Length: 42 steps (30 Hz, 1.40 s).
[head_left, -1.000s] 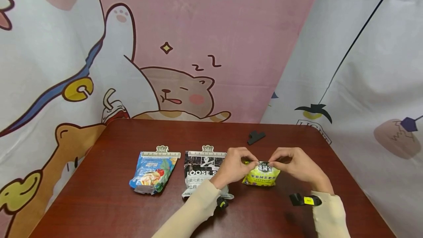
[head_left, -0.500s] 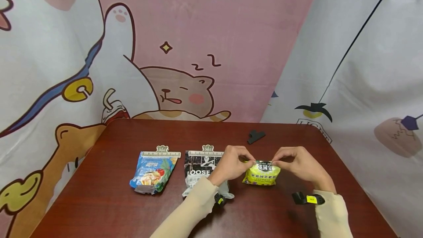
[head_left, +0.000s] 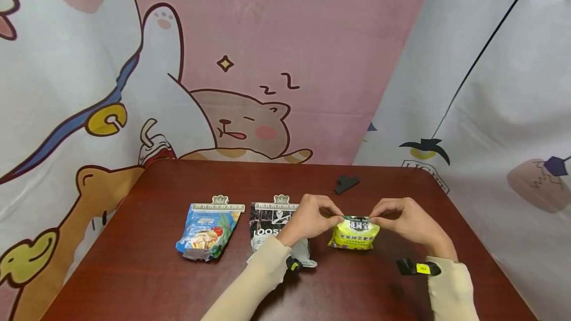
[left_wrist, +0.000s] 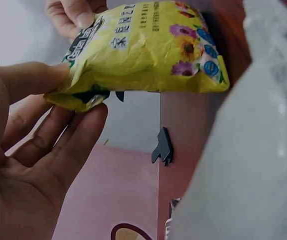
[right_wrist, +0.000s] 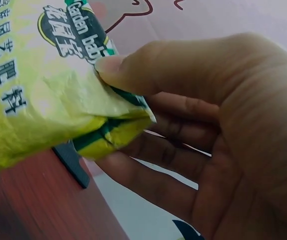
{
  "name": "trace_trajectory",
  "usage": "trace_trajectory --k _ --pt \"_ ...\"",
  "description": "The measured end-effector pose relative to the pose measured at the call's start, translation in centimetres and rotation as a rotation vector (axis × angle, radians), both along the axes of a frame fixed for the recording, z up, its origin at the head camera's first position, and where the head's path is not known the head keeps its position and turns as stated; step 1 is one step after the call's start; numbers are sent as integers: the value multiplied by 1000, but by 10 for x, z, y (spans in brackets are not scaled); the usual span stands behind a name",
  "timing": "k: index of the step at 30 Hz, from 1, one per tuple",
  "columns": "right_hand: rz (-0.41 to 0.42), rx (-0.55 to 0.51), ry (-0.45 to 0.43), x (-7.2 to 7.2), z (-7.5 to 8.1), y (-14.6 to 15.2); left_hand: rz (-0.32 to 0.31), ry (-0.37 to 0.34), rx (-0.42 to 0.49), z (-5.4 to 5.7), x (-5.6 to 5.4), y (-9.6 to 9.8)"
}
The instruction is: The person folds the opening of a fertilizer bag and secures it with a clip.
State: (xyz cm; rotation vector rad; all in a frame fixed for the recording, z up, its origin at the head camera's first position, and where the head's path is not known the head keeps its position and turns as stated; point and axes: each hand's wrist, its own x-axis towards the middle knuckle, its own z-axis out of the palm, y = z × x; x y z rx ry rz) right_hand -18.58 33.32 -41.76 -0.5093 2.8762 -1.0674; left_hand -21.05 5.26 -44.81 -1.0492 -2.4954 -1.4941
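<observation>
A small yellow-green fertilizer bag with flower pictures stands on the table, its dark top edge upward. My left hand pinches the top edge at its left corner. At the right corner, my right hand pinches the same edge between thumb and fingers. In the left wrist view the bag spans between both hands, and its folded side shows near my left fingers. The right wrist view shows my thumb pressed on the front of the bag, with fingers behind it.
A black clip lies behind the fertilizer bag. To the left, a black-and-white bag has a metal ruler clip on top, partly hidden by my left hand. Farther left is a blue food bag with a similar clip. Table is dark red.
Both hands have slid slightly apart along the bag's top edge, left hand leftward and right hand rightward, leaving more of the top edge showing. The bag has stayed nearly in place.
</observation>
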Motion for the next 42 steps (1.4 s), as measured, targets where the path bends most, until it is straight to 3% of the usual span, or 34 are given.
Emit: trace_trajectory --k 8,18,29,36,42 --pt "-9 -4 4 0 0 5 -13 -9 31 -1 -3 -2" --pt "-14 -31 -8 -1 -2 5 26 -14 76 -4 -2 0" --pt "-51 -17 -44 0 -6 11 51 -121 37 -3 -3 -2" --pt "-66 -38 -71 3 -5 18 32 -124 30 -4 -5 -4" --pt "-81 -4 -19 2 -6 15 54 -139 58 -4 -4 -5"
